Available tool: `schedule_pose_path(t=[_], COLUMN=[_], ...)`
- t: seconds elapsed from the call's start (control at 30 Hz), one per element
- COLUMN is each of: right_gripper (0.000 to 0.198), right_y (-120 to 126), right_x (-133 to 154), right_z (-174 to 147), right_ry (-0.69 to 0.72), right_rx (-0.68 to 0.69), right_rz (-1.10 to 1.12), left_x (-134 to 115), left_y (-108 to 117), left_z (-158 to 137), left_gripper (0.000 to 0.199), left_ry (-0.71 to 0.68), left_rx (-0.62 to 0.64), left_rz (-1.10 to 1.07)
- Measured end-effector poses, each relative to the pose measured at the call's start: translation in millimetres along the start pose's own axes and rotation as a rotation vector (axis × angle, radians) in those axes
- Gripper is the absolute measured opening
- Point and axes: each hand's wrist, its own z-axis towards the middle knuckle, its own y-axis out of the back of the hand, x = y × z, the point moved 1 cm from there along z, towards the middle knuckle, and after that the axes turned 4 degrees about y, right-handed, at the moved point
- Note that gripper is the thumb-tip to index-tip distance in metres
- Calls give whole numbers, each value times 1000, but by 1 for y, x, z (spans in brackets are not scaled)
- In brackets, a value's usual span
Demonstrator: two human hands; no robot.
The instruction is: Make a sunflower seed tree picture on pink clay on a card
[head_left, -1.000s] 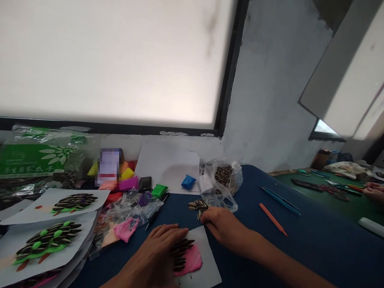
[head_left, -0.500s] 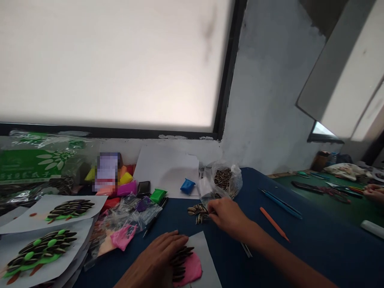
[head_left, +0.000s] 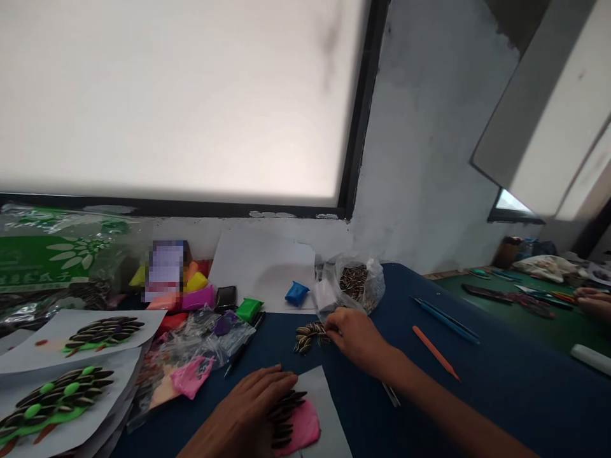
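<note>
My left hand (head_left: 251,404) lies with its fingers stretched out over a white sheet of paper (head_left: 321,381), covering part of the work there. Beside its fingertips, dark striped sunflower seeds stick out in rows from a flat piece of pink clay (head_left: 305,427). My right hand (head_left: 356,334) reaches to a small pile of sunflower seeds (head_left: 308,334), its thumb and fingers pinched together at the pile's right edge. Whatever lies between those fingertips is hidden. Just behind this hand stands an open clear plastic bag of seeds (head_left: 353,280).
At left lie papers with finished seed-and-clay pictures (head_left: 62,401). Clay packets (head_left: 249,310) and a pink clay lump (head_left: 193,376) sit behind my left hand. An orange tool (head_left: 435,353) and blue tweezers (head_left: 446,320) lie right. Another person's hand (head_left: 593,302) is at the green table.
My right hand has shifted slightly left and up at the seed pile, and some seeds there lie differently. My left hand stays on the paper. The view has turned slightly.
</note>
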Motion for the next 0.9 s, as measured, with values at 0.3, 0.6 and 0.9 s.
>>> schedule_pose_path(t=[0.3,0.6,0.9], right_gripper=[15,20,15], right_y=[-9,-1,8], right_x=[8,12,25], right_z=[-1,-6,-17], right_ry=[36,86,182], right_rx=[76,-2,48], right_rz=[-108,28,523], left_x=[-7,-2,-25], left_y=[4,-1,29], left_z=[1,3,-3], left_gripper=[100,94,100], left_ry=[6,19,-23], left_rx=[-25,-15,34], left_rz=[-4,15,-67])
